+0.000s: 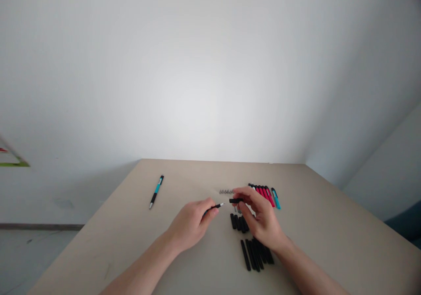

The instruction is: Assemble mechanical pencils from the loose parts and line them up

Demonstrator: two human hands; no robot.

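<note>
My left hand [194,222] is closed around a partly assembled pen [215,207], its dark end and pale tip pointing right; most of its barrel is hidden in the fist. Between the thumb and fingers of my right hand [259,214] is a short black pen grip [234,200], held level. A small gap separates the grip from the pen's tip. Just beyond it lies a row of small metal pen tips [225,192]. Short black grips [237,221] lie under the right hand, partly covered by it.
Longer black sticks [251,255] lie in a row near the right wrist. Behind the right hand are red pen barrels [267,195] with black ends and a blue one [276,198]. A whole blue and black pen [156,192] lies at the table's left. A white wall [210,88] stands behind.
</note>
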